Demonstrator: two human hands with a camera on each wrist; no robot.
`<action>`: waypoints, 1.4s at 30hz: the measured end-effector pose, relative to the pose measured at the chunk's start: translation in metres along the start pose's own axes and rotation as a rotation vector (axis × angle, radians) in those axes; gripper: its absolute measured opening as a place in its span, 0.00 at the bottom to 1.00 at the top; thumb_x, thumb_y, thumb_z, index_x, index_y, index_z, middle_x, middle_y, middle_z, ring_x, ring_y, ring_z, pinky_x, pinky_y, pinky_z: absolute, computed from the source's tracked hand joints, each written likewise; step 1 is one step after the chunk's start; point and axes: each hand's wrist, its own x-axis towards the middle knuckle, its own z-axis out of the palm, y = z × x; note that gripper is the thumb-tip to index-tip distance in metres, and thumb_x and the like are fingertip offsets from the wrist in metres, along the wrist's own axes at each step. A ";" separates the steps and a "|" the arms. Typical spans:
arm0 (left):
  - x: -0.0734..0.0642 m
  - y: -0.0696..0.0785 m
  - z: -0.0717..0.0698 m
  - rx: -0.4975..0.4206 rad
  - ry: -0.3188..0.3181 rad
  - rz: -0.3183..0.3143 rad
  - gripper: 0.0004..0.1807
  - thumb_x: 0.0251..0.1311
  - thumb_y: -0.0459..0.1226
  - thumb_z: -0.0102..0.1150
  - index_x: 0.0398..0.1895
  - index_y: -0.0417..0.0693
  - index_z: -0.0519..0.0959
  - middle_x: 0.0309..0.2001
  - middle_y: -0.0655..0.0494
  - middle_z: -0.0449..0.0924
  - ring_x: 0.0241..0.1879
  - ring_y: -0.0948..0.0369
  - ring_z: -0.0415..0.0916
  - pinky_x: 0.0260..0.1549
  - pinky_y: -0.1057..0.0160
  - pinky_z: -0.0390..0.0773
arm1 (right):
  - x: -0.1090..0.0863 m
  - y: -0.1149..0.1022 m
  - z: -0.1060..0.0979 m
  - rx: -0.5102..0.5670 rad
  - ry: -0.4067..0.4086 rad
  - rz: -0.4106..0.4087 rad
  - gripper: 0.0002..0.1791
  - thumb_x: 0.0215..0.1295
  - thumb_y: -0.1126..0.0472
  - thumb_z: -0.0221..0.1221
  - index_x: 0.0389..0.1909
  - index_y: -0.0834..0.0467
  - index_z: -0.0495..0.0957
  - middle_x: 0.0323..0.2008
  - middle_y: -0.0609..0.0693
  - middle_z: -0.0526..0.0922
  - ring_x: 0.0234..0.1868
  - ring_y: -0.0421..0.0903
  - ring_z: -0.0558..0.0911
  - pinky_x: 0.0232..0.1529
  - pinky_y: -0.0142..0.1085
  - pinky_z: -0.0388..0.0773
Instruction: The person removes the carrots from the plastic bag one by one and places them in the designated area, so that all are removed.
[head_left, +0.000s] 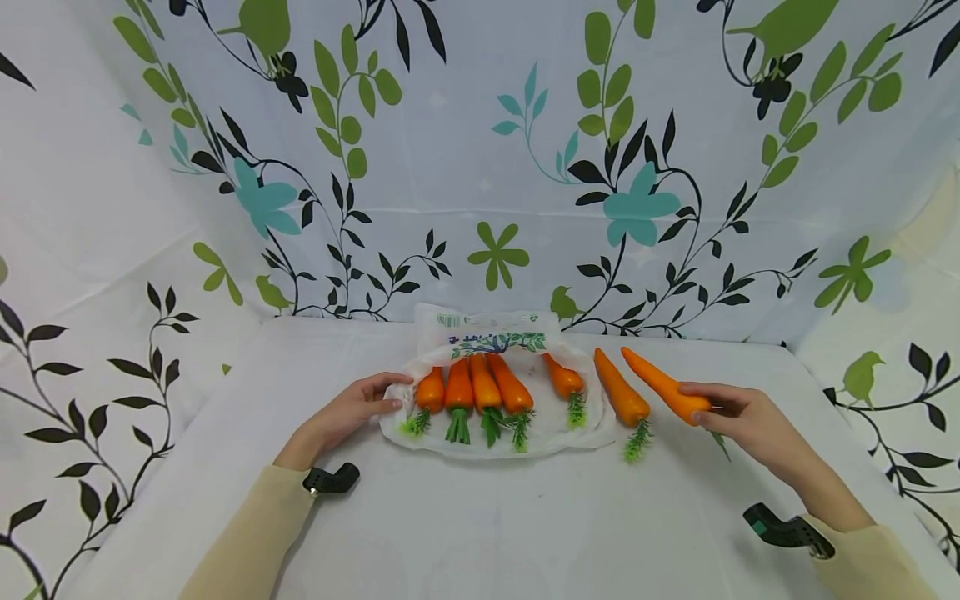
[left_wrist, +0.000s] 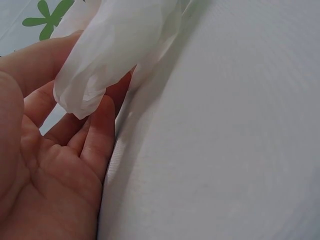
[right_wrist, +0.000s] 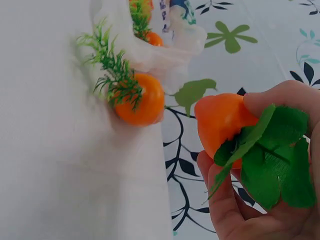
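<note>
The held carrot [head_left: 658, 381] is resting pinched in your right hand [head_left: 750, 425] above the worktop [head_left: 525, 533], beside a loose carrot [head_left: 618, 390]; your left hand [head_left: 347, 410] is pinching the plastic bag [head_left: 491, 321]. You are seemingly handling both together; the next move is likely calling for a steady bag.

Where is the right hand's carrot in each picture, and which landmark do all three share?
Head: carrot right of centre, in the right hand.
Left wrist: not in it.
Right wrist: right of centre, green leaves towards the camera.
Shared landmark: white bag, just below centre in head, near the top in both wrist views.
</note>
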 end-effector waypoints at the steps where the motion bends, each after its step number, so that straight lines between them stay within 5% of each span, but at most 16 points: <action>1: 0.000 0.000 0.000 0.002 0.000 0.000 0.26 0.66 0.42 0.63 0.66 0.50 0.73 0.70 0.47 0.63 0.62 0.51 0.63 0.66 0.50 0.61 | 0.000 0.002 0.000 -0.003 0.007 0.012 0.22 0.70 0.58 0.62 0.61 0.64 0.77 0.57 0.59 0.77 0.45 0.42 0.78 0.43 0.30 0.79; 9: 0.000 -0.002 0.000 0.009 0.004 -0.004 0.26 0.66 0.42 0.63 0.66 0.48 0.73 0.70 0.46 0.64 0.61 0.51 0.64 0.65 0.51 0.61 | 0.005 0.022 0.005 -0.006 0.023 0.113 0.26 0.70 0.55 0.61 0.65 0.62 0.74 0.61 0.63 0.74 0.49 0.46 0.74 0.45 0.28 0.75; 22: 0.001 -0.002 0.000 0.013 0.007 -0.004 0.26 0.67 0.42 0.63 0.66 0.50 0.73 0.71 0.47 0.64 0.62 0.51 0.63 0.66 0.50 0.61 | 0.018 0.038 0.022 -0.060 0.039 0.153 0.25 0.69 0.54 0.62 0.64 0.61 0.76 0.62 0.65 0.74 0.58 0.60 0.73 0.45 0.25 0.72; 35: 0.003 -0.001 -0.001 -0.016 -0.006 0.008 0.25 0.66 0.42 0.64 0.66 0.52 0.74 0.70 0.50 0.66 0.63 0.52 0.63 0.67 0.49 0.60 | 0.025 0.037 0.035 -0.103 0.040 0.173 0.25 0.69 0.54 0.62 0.62 0.61 0.76 0.61 0.68 0.75 0.58 0.63 0.74 0.56 0.56 0.73; 42: -0.001 -0.001 -0.001 -0.016 -0.011 0.013 0.27 0.65 0.44 0.64 0.66 0.51 0.73 0.70 0.49 0.64 0.64 0.51 0.62 0.67 0.48 0.58 | 0.026 0.035 0.038 -0.099 0.020 0.176 0.24 0.69 0.55 0.61 0.62 0.61 0.77 0.61 0.68 0.75 0.59 0.65 0.73 0.57 0.60 0.70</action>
